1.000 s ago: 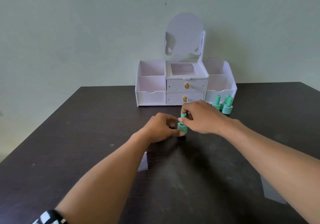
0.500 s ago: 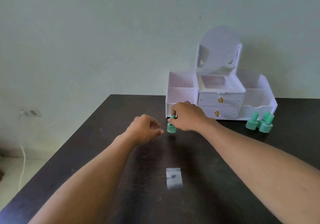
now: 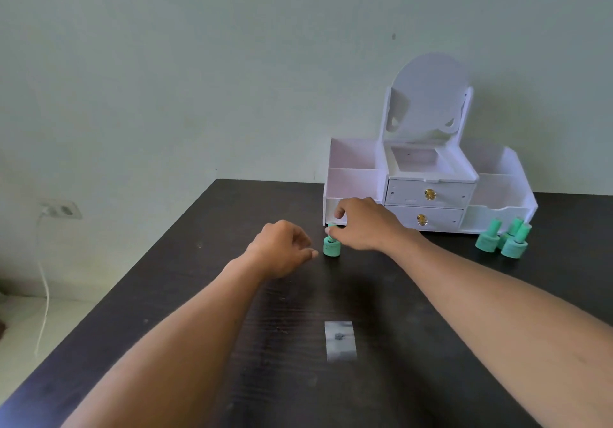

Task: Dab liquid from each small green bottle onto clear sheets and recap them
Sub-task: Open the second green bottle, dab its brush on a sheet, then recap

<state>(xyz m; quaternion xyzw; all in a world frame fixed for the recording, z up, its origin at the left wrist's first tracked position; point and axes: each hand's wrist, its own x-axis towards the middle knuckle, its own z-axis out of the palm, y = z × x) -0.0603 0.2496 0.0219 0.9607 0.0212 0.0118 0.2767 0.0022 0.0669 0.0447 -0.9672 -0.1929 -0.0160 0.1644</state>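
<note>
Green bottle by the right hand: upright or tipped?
Upright. The green bottle stands on its base on the table, cap pointing up, pinched by the right hand.

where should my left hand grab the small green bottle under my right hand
Its wide round base, from the left: the small green bottle stands upright, and the right hand holds the narrow cap from above.
</note>
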